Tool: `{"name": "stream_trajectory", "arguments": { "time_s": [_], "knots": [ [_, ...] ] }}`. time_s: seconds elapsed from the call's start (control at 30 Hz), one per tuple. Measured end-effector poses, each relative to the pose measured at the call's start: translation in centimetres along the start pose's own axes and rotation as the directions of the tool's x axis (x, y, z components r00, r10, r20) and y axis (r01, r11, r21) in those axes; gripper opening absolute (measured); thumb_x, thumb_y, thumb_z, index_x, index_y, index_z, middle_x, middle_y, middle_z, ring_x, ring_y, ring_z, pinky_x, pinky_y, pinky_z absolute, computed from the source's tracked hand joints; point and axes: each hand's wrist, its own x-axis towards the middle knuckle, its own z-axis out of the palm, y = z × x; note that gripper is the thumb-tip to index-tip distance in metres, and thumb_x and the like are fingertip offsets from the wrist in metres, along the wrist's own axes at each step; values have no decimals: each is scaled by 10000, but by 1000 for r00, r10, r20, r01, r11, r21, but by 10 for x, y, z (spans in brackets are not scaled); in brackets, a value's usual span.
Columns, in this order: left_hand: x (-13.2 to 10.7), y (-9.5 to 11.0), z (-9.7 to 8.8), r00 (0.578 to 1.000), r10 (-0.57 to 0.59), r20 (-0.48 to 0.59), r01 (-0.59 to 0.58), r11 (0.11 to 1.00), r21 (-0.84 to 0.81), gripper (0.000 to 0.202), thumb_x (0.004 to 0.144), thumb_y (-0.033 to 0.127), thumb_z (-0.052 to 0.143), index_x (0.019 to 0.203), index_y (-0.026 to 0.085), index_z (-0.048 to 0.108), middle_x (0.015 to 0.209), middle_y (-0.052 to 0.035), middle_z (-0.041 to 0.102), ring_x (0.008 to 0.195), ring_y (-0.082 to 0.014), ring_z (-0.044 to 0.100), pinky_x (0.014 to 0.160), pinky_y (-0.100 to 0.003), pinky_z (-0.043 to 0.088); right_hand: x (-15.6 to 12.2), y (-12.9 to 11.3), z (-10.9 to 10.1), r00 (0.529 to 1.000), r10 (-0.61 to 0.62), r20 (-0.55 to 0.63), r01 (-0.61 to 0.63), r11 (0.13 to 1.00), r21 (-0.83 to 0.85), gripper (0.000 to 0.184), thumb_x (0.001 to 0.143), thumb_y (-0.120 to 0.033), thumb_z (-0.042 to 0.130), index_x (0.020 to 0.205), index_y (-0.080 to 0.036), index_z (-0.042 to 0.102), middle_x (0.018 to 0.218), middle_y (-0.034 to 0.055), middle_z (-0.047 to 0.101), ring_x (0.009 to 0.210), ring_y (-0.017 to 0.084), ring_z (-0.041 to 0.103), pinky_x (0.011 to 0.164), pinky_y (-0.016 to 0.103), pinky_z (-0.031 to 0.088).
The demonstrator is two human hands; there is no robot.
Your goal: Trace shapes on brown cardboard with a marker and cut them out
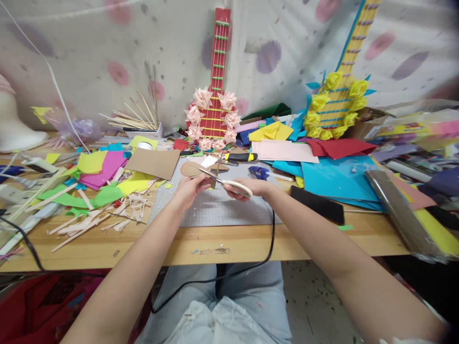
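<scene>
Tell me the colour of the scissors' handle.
Off-white: the scissors' handle shows best in the head view.

One head-worn view; faces forward and down; table (247,241) close below.

You have the scissors (219,180), silver-bladed and off-white-handled, slanting above the gray cutting mat (222,212), tips toward its far left. Your brown cardboard piece (190,169), rounded at its left end, sits above the mat's far part, beside the blades.
</scene>
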Motion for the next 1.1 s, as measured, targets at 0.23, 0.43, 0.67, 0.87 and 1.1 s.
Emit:
{"name": "stream_trajectory", "arguments": {
  "time_s": [0.23, 0.43, 0.67, 0.87, 1.1],
  "knots": [
    [-4, 1, 2, 1000, -20, -4, 20, 1000, -16, 114, 759, 131, 553, 826, 79, 629, 833, -104, 690, 776, -175, 661, 616, -247, 537, 2, 4, 1, 1000, -3, 12, 3, 1000, 28, 444, 786, -546, 483, 643, -126, 463, 491, -48, 376, 388, 30, 334, 350, 157, 270],
    [-4, 0, -3, 981, 84, -175, -80, 996, 27, 159, 816, 201, 488, 854, 87, 592, 787, -101, 683, 740, -182, 665, 586, -277, 540, -3, 4, 4, 997, -66, 43, 67, 998, -4, 467, 807, -596, 399, 679, -149, 439, 499, -51, 366, 405, 43, 334, 371, 177, 301],
    [-5, 2, 0, 986, 106, -125, -86, 984, 155, 126, 762, 187, 570, 827, 84, 604, 753, -88, 678, 655, -159, 658, 546, -252, 540, 2, 6, 3, 989, -116, 90, 120, 992, -49, 601, 704, -748, 345, 701, -157, 452, 519, -41, 402, 415, 64, 377, 390, 214, 318],
    [-10, 1, 3, 994, 87, -72, -75, 985, 158, 98, 769, 159, 552, 790, 85, 613, 717, -71, 672, 634, -156, 654, 523, -245, 538, 6, 9, 6, 985, -137, 105, 142, 989, -38, 606, 713, -750, 321, 731, -162, 464, 525, -39, 391, 435, 73, 382, 405, 223, 308],
    [-7, -3, 6, 992, 77, -98, -66, 992, 112, 90, 771, 162, 545, 790, 97, 605, 747, -78, 683, 650, -161, 656, 540, -252, 531, 4, 6, 9, 989, -136, 55, 135, 990, 35, 558, 719, -712, 398, 713, -156, 441, 523, -53, 351, 441, 51, 313, 408, 205, 281]
  ]
}}
